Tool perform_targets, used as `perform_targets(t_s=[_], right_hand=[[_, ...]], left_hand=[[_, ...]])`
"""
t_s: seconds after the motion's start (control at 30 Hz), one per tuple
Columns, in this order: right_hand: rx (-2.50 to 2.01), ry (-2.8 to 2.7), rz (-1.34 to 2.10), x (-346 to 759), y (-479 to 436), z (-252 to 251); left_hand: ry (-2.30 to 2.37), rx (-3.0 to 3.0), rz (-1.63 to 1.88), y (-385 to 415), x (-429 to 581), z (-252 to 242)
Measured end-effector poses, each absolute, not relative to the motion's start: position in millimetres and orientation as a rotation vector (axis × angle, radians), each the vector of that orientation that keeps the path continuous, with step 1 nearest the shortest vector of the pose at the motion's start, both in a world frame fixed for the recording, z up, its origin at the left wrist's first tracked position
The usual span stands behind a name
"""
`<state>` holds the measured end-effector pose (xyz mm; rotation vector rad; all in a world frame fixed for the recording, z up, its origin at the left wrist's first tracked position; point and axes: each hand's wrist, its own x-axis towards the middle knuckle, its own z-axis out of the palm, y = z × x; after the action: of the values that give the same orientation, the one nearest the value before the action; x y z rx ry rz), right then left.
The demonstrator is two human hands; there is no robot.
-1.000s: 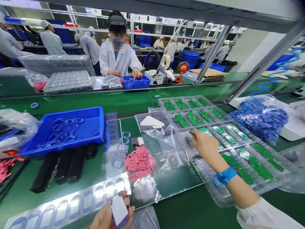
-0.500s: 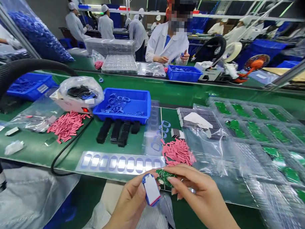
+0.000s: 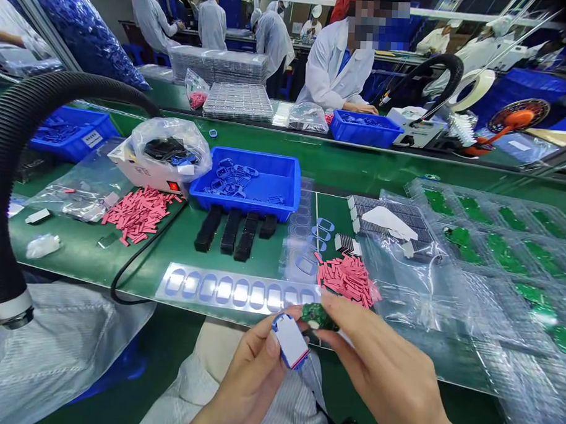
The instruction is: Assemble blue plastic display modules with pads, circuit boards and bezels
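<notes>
My left hand [image 3: 249,378] is closed around a small blue-framed part with a white face [image 3: 291,342], held low over my lap near the bench's front edge. Right beside it, my right hand [image 3: 379,370] pinches a small green circuit board [image 3: 319,315] between thumb and fingers, the board almost touching the blue part. Just beyond both hands lie a pile of pink strips [image 3: 349,279] and a clear strip of oval blue-rimmed labels [image 3: 236,292] on the green bench.
A blue bin [image 3: 284,181] of blue frames stands mid-bench, with black blocks [image 3: 233,232] before it. Clear trays of green boards [image 3: 505,238] fill the right. A black corrugated hose [image 3: 15,165] arches at the left. A white-coated person [image 3: 341,65] works across the conveyor.
My right hand left the trays with a green board and came back beside my left hand. My view swung left and down; the board now sits closer to the blue part.
</notes>
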<state>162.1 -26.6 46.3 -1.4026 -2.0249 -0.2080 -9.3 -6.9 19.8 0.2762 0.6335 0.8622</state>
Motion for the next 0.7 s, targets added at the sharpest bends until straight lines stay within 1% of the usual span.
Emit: perform_targets(t_s=[0.13, 0.23, 0.5, 0.7], right_hand=[[-1.586, -1.777, 0.116, 161, -33, 53], [-1.579, -1.799, 0.292, 159, -38, 59], [-1.447, -2.065, 0.18, 156, -42, 55], [-1.374, -2.16, 0.112, 154, -39, 54]], left_hand=[[0.665, 0.293, 0.898, -6, -9, 15], [0.63, 0.397, 0.962, -6, -9, 8], [0.543, 0.647, 1.093, -5, -10, 6], [0.581, 0.728, 1.139, -5, -10, 7]])
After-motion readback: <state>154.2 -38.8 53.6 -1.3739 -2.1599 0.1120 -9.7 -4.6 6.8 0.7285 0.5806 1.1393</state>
